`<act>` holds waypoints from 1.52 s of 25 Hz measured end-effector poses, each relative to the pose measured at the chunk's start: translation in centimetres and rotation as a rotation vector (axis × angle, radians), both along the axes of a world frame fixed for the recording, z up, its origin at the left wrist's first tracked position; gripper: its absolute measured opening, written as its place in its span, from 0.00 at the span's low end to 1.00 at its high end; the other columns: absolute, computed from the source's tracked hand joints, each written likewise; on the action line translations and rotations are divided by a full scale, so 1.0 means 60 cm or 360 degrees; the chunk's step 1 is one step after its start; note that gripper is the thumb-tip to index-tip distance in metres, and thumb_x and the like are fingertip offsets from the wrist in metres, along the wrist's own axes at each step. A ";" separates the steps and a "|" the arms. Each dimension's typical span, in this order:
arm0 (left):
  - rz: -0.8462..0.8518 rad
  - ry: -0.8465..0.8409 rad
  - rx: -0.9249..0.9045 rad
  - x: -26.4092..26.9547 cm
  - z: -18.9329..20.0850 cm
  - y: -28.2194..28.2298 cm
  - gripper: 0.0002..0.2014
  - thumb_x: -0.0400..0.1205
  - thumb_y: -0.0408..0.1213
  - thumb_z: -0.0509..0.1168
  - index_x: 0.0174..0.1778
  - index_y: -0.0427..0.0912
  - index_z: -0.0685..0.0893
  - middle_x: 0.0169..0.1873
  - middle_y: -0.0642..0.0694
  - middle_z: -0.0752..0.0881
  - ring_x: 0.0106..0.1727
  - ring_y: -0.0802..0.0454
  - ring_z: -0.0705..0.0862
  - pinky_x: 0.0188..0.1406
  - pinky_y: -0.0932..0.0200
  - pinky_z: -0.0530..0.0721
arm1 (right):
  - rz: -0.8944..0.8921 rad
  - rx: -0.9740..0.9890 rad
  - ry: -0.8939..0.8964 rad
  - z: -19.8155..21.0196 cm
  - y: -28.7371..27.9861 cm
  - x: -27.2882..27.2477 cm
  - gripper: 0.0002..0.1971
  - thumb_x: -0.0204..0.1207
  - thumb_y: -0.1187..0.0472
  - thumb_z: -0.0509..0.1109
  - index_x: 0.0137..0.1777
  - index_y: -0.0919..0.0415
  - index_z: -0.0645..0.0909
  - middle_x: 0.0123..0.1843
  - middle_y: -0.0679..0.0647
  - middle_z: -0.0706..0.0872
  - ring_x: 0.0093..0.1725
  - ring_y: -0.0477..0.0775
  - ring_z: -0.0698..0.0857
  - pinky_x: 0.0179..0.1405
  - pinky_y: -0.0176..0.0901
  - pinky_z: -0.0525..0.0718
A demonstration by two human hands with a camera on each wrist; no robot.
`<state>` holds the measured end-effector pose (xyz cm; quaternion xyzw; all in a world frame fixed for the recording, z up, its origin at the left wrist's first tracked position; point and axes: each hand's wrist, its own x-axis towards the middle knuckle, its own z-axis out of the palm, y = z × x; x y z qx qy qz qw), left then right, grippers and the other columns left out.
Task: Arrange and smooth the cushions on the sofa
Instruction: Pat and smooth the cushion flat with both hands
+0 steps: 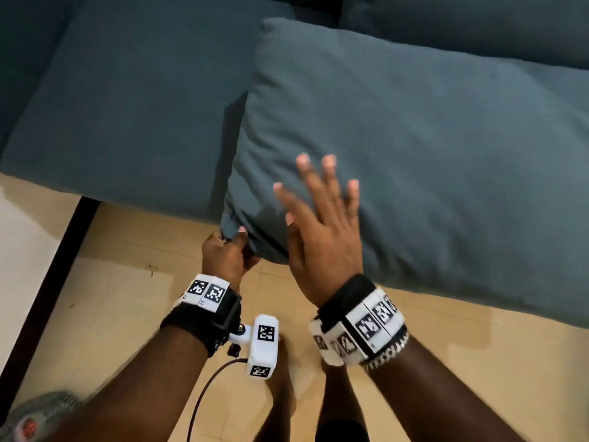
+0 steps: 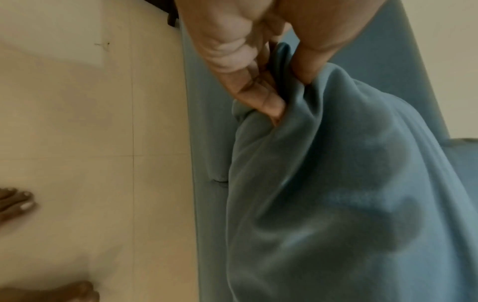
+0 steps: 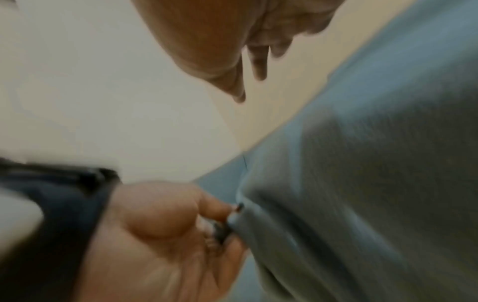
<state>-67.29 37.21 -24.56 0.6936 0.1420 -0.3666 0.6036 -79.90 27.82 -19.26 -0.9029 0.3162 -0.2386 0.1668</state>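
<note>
A large blue-grey cushion [image 1: 414,161] lies tilted across the sofa seat [image 1: 127,106], its near corner hanging over the front edge. My left hand [image 1: 228,250] pinches that corner; in the left wrist view the fingers [image 2: 261,96] and thumb bunch the cushion fabric [image 2: 336,183]. My right hand [image 1: 322,215] is over the cushion's near left part with straight, spread fingers, holding nothing. The right wrist view is blurred; there the right hand [image 3: 248,61] hovers beside the cushion [image 3: 362,163], and the left hand [image 3: 168,235] grips the corner below.
The sofa's back cushions [image 1: 478,23] run along the top. Beige tiled floor [image 1: 111,298] lies in front, with a dark strip [image 1: 47,288] at the left. My bare feet [image 1: 280,393] stand close to the sofa front. A cable [image 1: 204,393] hangs from the left wrist unit.
</note>
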 end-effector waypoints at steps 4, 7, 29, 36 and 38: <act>0.0078 -0.0104 0.0163 -0.040 -0.006 -0.014 0.12 0.87 0.47 0.68 0.65 0.54 0.81 0.63 0.47 0.88 0.61 0.39 0.88 0.61 0.40 0.86 | -0.0261 -0.0339 0.0243 -0.046 -0.046 -0.088 0.27 0.90 0.51 0.57 0.88 0.47 0.63 0.91 0.57 0.54 0.91 0.58 0.40 0.85 0.81 0.51; 0.0037 0.0300 0.0048 -0.110 -0.008 -0.028 0.33 0.83 0.70 0.60 0.83 0.78 0.55 0.74 0.63 0.72 0.68 0.36 0.79 0.68 0.24 0.78 | -0.0166 0.0046 0.0669 -0.073 -0.070 -0.111 0.29 0.90 0.47 0.48 0.91 0.42 0.53 0.94 0.52 0.46 0.90 0.55 0.32 0.85 0.80 0.46; 0.0548 0.1264 -0.0399 -0.235 0.076 -0.211 0.48 0.72 0.84 0.51 0.60 0.41 0.83 0.56 0.30 0.85 0.56 0.28 0.83 0.55 0.18 0.80 | -0.0771 -0.0116 -0.0332 0.051 -0.161 -0.286 0.28 0.87 0.54 0.56 0.86 0.60 0.68 0.90 0.71 0.56 0.90 0.73 0.49 0.86 0.76 0.41; 0.0501 0.1193 -0.0369 -0.252 0.083 -0.250 0.38 0.84 0.73 0.51 0.76 0.49 0.83 0.71 0.38 0.85 0.63 0.31 0.86 0.53 0.14 0.81 | -0.0836 0.0036 0.0324 -0.035 -0.226 -0.303 0.31 0.89 0.41 0.49 0.90 0.50 0.60 0.93 0.58 0.52 0.92 0.64 0.48 0.86 0.79 0.43; 0.0399 0.0987 -0.0377 -0.294 0.125 -0.260 0.33 0.86 0.69 0.52 0.73 0.49 0.85 0.65 0.40 0.90 0.66 0.35 0.87 0.69 0.27 0.81 | -0.1013 -0.0093 -0.0215 0.017 -0.249 -0.336 0.30 0.88 0.46 0.54 0.88 0.58 0.65 0.91 0.65 0.55 0.91 0.70 0.50 0.87 0.71 0.38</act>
